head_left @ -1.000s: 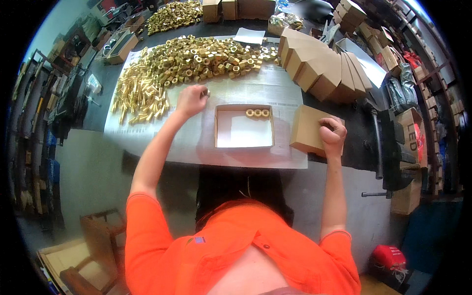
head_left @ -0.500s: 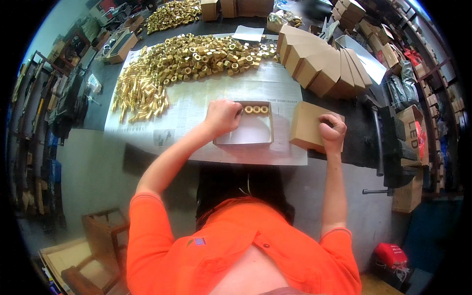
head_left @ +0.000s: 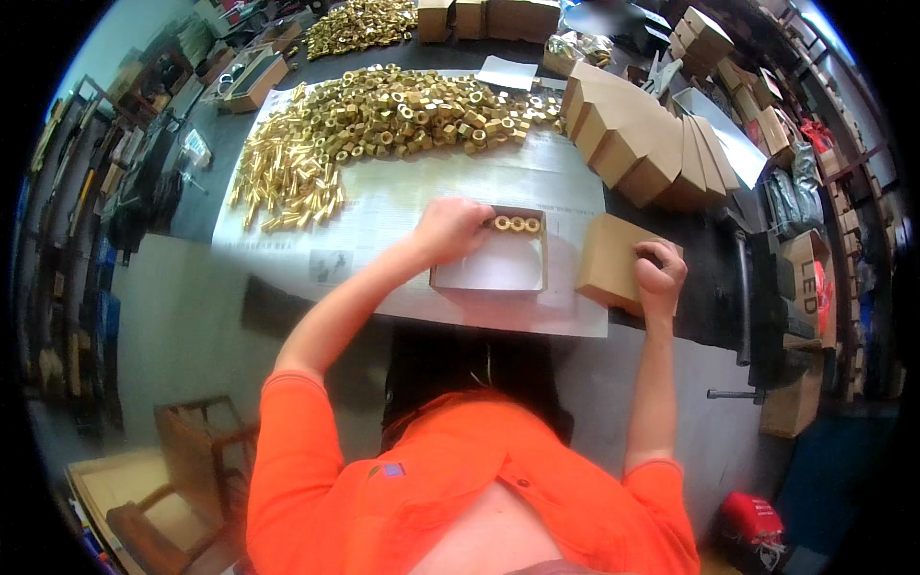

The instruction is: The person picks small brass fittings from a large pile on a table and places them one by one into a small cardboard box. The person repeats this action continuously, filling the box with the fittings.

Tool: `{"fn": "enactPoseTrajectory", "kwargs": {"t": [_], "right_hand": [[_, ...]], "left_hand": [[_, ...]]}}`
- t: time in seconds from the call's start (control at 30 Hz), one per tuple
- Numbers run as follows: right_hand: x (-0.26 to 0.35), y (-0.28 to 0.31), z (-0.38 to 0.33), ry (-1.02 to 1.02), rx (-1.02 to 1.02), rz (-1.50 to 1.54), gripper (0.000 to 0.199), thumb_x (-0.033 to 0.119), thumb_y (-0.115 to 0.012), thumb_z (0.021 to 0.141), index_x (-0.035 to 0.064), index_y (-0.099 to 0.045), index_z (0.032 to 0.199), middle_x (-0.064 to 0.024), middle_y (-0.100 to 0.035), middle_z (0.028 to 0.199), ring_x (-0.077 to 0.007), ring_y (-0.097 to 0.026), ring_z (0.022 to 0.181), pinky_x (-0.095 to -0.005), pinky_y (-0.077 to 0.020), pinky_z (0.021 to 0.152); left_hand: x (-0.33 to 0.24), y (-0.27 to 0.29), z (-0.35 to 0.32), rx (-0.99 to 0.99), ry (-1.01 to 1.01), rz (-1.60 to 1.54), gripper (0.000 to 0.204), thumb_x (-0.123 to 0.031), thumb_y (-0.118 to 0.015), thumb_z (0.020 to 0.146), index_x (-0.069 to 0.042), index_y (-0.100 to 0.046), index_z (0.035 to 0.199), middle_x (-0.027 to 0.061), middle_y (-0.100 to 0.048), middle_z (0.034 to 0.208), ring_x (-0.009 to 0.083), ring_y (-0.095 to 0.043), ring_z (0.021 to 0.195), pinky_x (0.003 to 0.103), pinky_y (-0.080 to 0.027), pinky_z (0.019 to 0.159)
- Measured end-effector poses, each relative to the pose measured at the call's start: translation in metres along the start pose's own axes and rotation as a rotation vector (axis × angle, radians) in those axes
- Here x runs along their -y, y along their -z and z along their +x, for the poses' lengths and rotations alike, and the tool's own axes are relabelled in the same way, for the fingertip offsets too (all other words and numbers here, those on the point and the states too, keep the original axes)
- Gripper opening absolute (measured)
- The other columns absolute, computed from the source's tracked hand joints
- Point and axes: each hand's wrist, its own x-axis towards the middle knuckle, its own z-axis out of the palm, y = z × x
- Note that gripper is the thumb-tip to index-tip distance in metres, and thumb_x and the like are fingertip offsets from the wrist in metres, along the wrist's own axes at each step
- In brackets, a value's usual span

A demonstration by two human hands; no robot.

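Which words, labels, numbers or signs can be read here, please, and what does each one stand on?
Large dark letters on the cardboard carton at the right: legible, but I won't copy them out.
Rows of print on the pale sheet: too small to read.
Pale marks on the red package: too small to read.
Patch on the orange shirt: no words can be made out.
Open box, brown box: no print visible.

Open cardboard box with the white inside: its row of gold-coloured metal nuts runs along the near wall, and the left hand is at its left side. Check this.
Wrong wall: the head view shows the gold-coloured nuts along the far wall of the open box. The left hand is at its left side.
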Motion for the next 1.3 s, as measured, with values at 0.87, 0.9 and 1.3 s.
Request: {"fn": "enactPoseTrajectory", "kwargs": {"t": [0.87,0.9,1.3], "right_hand": [[0.005,0.002,0.002,0.063,-0.003,-0.043,0.018,0.005,-0.052,0.065,-0.0006,-0.064,0.077,-0.0138,-0.064,0.082,-0.0248,-0.062,0.081,-0.0291,-0.0468,0.075],[0.006,0.002,0.003,0.058,0.001,-0.036,0.018,0.006,-0.052,0.065,-0.0007,-0.064,0.076,-0.0139,-0.064,0.082,-0.0248,-0.062,0.081,-0.0292,-0.0469,0.075],[0.003,0.001,0.001,0.017,-0.002,-0.043,0.02,0.004,-0.052,0.063,-0.0009,-0.065,0.077,-0.0133,-0.065,0.082,-0.0238,-0.062,0.081,-0.0286,-0.0474,0.077]], "left_hand": [[0.158,0.009,0.05,-0.477,0.526,-0.379,0.019,-0.018,-0.063,0.079,-0.001,-0.068,0.088,0.0111,-0.067,0.071,0.02,-0.064,0.058,0.034,-0.05,0.052],[0.157,0.014,0.048,-0.426,0.566,-0.553,0.019,-0.017,-0.064,0.08,0.0,-0.068,0.087,0.0103,-0.066,0.069,0.0173,-0.063,0.053,0.032,-0.049,0.048],[0.148,0.023,-0.031,0.072,0.769,-0.984,0.025,-0.021,-0.057,0.09,0.002,-0.06,0.081,0.0049,-0.056,0.056,0.0121,-0.052,0.04,0.024,-0.042,0.037]]}}
